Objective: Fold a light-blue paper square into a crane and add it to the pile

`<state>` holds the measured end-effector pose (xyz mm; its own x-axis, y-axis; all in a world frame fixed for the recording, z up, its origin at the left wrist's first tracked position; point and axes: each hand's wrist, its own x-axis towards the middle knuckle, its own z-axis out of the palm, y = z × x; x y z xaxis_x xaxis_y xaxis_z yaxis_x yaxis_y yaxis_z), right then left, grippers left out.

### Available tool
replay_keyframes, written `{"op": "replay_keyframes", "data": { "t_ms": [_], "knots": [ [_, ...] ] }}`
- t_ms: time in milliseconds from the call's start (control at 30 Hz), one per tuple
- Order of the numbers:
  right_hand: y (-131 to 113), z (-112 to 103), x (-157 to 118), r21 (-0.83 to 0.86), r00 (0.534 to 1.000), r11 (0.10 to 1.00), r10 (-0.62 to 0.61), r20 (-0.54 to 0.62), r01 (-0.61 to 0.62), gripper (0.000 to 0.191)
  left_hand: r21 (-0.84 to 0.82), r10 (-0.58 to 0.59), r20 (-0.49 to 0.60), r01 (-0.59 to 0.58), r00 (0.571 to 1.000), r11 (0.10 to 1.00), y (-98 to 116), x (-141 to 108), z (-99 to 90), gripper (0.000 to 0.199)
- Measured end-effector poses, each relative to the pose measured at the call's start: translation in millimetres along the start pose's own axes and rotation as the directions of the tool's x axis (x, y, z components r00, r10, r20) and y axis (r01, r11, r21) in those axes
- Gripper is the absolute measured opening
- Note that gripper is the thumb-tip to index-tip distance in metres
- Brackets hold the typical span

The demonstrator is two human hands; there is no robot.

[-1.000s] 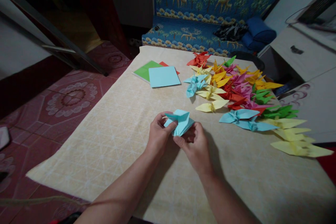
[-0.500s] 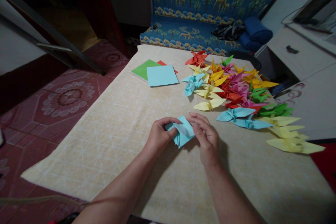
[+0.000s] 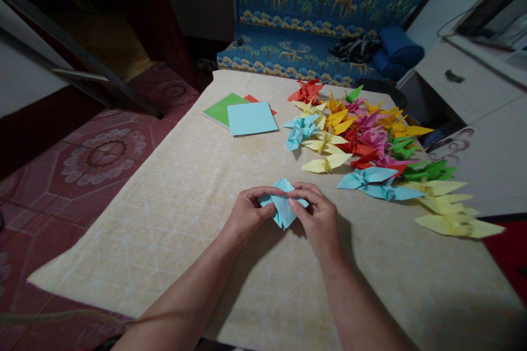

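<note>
A partly folded light-blue origami paper (image 3: 284,215) is held just over the cloth-covered table (image 3: 164,219), its layers showing a diamond outline with loose points at the bottom. My left hand (image 3: 252,209) pinches its left side between thumb and fingers. My right hand (image 3: 316,209) grips the right side, thumb on the front face and forefinger lying across the upper part near the left fingertips. Both hands partly cover the paper's side corners.
Many folded paper cranes (image 3: 362,145) in several colours spread over the table's right side. Flat sheets lie farther back: light-blue paper (image 3: 252,119) over green paper (image 3: 222,109) and a red one. Behind stand a blue patterned sofa (image 3: 288,38) and, at right, a white cabinet (image 3: 477,88).
My right hand has moved left and closed its thumb and fingers on the paper, where its fingers were looser at the right edge before. The paper's front flap now lies flatter.
</note>
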<state>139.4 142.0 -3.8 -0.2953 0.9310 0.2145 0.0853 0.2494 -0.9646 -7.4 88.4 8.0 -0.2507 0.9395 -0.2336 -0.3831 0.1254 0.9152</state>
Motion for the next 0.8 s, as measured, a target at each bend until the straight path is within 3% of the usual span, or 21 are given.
{"op": "replay_keyframes", "data": {
  "t_ms": [133, 267, 467, 667, 800],
  "knots": [
    [-1, 0, 0, -0.011, 1.0, 1.0, 0.02, 0.025, -0.02, 0.009, 0.006, 0.001, -0.019, -0.001, 1.0, 1.0, -2, 0, -0.3, 0.02],
    [-1, 2, -3, 0.007, 0.992, 0.992, 0.123, 0.005, -0.123, 0.007, 0.019, 0.012, 0.011, -0.012, 1.0, 1.0, -5, 1, -1.3, 0.023],
    [0, 12, -9, 0.14, 0.961, 0.968, 0.231, -0.154, -0.21, 0.016, -0.062, 0.038, -0.004, -0.038, 0.999, 0.997, -4, -2, 2.8, 0.057],
    [3, 23, -10, 0.264, 0.936, 0.947, 0.25, -0.248, -0.183, 0.023, 0.004, 0.011, -0.005, -0.011, 1.0, 1.0, -4, -3, 7.0, 0.032],
    [4, 23, -9, 0.316, 0.92, 0.936, 0.255, -0.298, -0.157, 0.024, 0.125, 0.028, 0.016, -0.03, 0.999, 0.992, -3, -6, 7.1, 0.041]
  ]
}}
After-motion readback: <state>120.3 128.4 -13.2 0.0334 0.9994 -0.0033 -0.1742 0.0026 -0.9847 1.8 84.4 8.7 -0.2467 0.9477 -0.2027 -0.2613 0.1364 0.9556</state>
